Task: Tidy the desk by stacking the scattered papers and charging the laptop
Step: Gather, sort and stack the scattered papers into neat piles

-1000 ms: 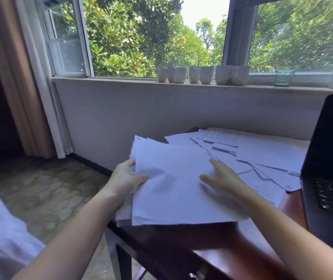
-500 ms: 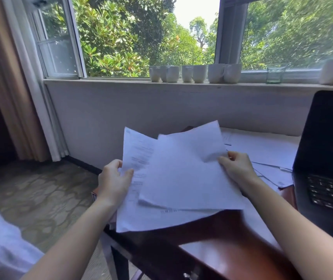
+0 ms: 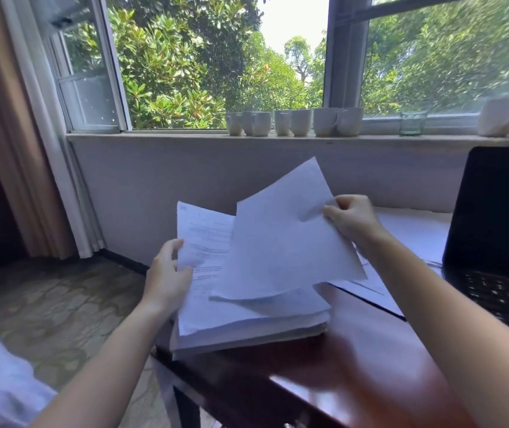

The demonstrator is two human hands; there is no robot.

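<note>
Head | left hand (image 3: 166, 279) grips paper stack (image 3: 247, 325) | right hand (image 3: 352, 217) pinches, seemingly, one sheet (image 3: 281, 242)

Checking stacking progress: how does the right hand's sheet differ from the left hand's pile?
The sheet is single, lifted and tilted, pinched by the right hand; the pile is thick, lying on the desk, its edge held by the left hand. The pile's top page shows print; the sheet looks blank. Both are white.
</note>
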